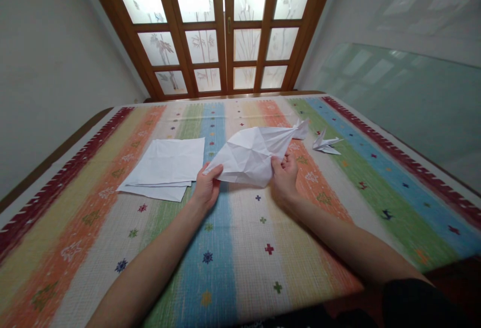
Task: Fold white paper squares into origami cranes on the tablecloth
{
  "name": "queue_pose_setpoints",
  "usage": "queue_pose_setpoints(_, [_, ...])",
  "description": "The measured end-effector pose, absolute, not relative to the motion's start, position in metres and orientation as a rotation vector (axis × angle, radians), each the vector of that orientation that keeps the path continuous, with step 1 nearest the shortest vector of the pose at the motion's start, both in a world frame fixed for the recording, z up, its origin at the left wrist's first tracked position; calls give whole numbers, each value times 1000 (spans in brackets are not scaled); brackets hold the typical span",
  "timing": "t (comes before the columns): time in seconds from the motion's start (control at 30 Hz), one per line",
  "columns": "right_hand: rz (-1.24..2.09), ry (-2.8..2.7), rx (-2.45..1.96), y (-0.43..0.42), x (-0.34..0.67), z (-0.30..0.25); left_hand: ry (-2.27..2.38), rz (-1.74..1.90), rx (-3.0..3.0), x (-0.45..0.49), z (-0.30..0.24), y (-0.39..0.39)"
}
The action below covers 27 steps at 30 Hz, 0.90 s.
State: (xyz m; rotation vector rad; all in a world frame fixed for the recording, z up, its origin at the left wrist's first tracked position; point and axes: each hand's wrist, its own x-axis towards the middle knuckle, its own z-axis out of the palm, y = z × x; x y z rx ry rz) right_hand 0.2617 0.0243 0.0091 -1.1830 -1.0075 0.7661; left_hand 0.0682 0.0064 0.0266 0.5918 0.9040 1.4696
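Observation:
I hold a creased, partly folded white paper (252, 153) above the striped tablecloth (240, 248). My left hand (206, 188) pinches its near left corner. My right hand (284, 177) grips its lower right edge. The sheet narrows to a point at the far right, where a small folded flap sticks out near the middle of the table.
A stack of flat white sheets (165, 168) lies to the left of my hands. A finished white paper crane (325, 143) rests at the right. Wooden doors with frosted glass panes (214, 27) stand behind the table. A glass panel (406, 97) leans at the right.

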Motion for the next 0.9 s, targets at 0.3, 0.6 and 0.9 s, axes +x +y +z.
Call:
queue_pose_setpoints(0.3, [1014, -1125, -1333, 41, 289, 7, 1101, 1216, 752, 62, 35, -8])
queue_pose_setpoints(0.6, [1299, -1154, -1123, 25, 281, 19, 529, 976, 522, 73, 45, -9])
queue_pose_setpoints(0.9, [1054, -1469, -1497, 31, 300, 12, 1340, 1363, 1186, 59, 24, 14])
